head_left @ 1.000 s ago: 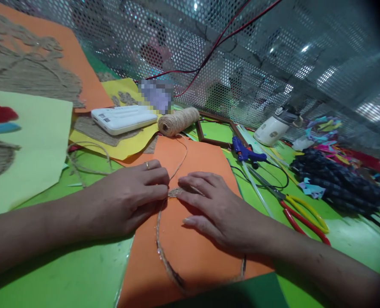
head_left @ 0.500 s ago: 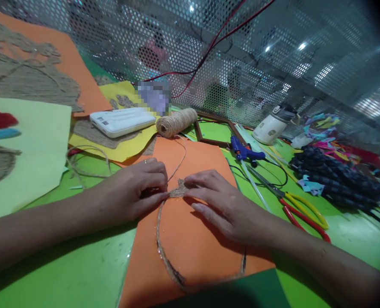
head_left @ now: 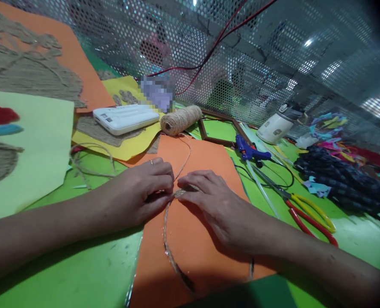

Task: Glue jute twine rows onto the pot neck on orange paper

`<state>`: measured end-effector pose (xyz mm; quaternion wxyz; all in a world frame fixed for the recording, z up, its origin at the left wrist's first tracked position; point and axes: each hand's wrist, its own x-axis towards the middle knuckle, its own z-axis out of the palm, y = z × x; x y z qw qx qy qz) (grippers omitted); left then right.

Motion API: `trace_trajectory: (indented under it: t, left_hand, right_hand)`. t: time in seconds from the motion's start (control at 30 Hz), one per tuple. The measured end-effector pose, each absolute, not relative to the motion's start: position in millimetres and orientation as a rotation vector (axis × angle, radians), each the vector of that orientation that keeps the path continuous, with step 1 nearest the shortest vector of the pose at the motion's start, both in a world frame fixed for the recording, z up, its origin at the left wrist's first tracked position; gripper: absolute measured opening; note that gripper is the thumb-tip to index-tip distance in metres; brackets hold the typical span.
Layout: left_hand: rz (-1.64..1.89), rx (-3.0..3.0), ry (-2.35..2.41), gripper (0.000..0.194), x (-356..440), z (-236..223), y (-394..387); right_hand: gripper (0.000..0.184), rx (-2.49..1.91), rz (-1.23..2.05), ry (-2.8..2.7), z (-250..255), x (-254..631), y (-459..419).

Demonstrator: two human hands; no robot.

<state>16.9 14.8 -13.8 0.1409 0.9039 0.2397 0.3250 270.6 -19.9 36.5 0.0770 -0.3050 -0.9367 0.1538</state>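
An orange sheet (head_left: 205, 239) lies before me with a curved twine outline glued on it. My left hand (head_left: 148, 188) is closed, thumb and fingers pinching the jute twine (head_left: 184, 160) at the edge of a small patch of twine rows (head_left: 178, 193). That strand runs back toward a twine roll (head_left: 181, 120) behind the sheet. My right hand (head_left: 215, 205) rests on the patch with fingers stretched out, pressing it and covering most of it. The two hands' fingertips nearly meet there.
A white power bank (head_left: 127, 119) sits on a yellow sheet at the left. To the right are a blue glue gun (head_left: 251, 149), pliers with red and yellow handles (head_left: 314, 214), a white bottle (head_left: 276, 126) and dark checked cloth (head_left: 340, 175). Perforated metal (head_left: 183, 42) stands behind.
My right hand's fingers have slid left toward my left hand, drawn closer together, and now hide more of the twine patch. My left hand keeps its pinch. The view has shifted slightly.
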Motion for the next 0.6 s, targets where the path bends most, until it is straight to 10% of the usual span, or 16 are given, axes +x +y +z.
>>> trace_trajectory:
  t: [0.6]
  left_hand:
    - [0.835, 2.633, 0.742, 0.028, 20.8, 3.0, 5.9]
  right_hand:
    - [0.031, -0.927, 0.790, -2.467, 38.4, 282.8, -20.8]
